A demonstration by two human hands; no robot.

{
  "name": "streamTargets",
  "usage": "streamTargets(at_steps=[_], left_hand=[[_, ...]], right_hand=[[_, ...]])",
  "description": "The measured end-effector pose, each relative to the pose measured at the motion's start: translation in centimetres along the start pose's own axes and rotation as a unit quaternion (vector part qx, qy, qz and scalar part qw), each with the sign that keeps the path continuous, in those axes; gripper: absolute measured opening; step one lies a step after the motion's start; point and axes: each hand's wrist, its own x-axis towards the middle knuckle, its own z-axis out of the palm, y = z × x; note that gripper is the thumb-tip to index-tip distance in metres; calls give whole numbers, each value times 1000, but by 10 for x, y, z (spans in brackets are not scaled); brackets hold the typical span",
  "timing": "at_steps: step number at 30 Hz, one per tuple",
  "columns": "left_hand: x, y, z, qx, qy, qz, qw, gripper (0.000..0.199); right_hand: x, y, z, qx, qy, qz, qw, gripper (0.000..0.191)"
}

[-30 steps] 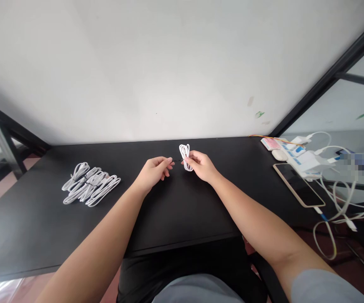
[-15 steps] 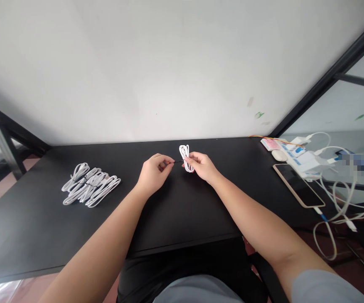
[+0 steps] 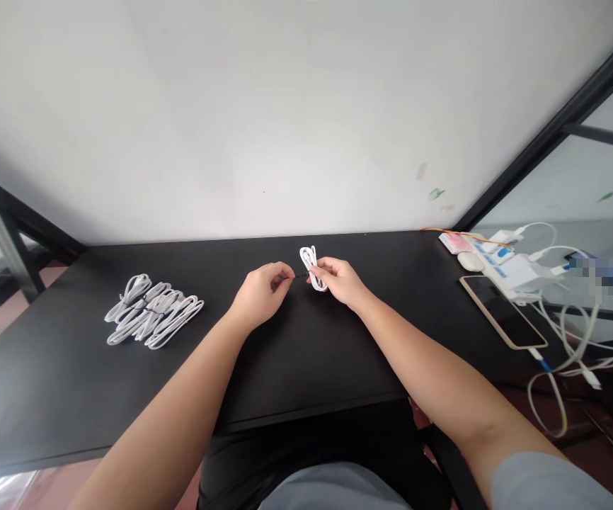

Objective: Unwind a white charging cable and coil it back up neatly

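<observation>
A folded bundle of white cable (image 3: 314,275) is pinched at its middle by my right hand (image 3: 340,279), above the black table. From the bundle a thin black twist tie (image 3: 301,275) stretches left to my left hand (image 3: 267,290), whose thumb and forefinger are closed on its end. Part of the tie is hidden by my right fingers. Over to the left lie several more white cable bundles (image 3: 152,312) in a heap, each looped, with dark ties visible around their middles.
On the right are a white power strip (image 3: 497,265) with chargers plugged in, a white mouse (image 3: 470,262) and a phone (image 3: 504,312) on a charging cable. Loose white cables hang past the edge of the black table (image 3: 311,368). A white wall (image 3: 264,127) stands behind.
The cable bundle has tilted slightly, its top leaning a little more to the left. My left hand has shifted only slightly; both hands keep their holds.
</observation>
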Motion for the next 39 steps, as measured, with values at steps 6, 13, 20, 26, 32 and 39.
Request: streamTargets(at_steps=[6, 13, 20, 26, 32, 39], left_hand=[[2, 0, 2, -204, -99, -119, 967, 31], [3, -3, -1, -327, -168, -199, 908, 36], [2, -6, -4, -409, -225, -228, 855, 32], [3, -7, -2, -364, -221, -215, 879, 25], [2, -11, 0, -311, -206, -184, 909, 26], [3, -6, -2, -311, -154, -177, 921, 37]], right_hand=[[-1, 0, -2, -18, 4, -13, 1000, 35], [-6, -6, -1, -64, -23, -90, 994, 34], [-7, -6, -1, -81, -43, -117, 989, 35], [-8, -4, 0, -90, -61, -128, 986, 35], [-9, -5, 0, -106, -64, -125, 984, 34], [-6, -5, -2, -54, -38, -107, 992, 35]])
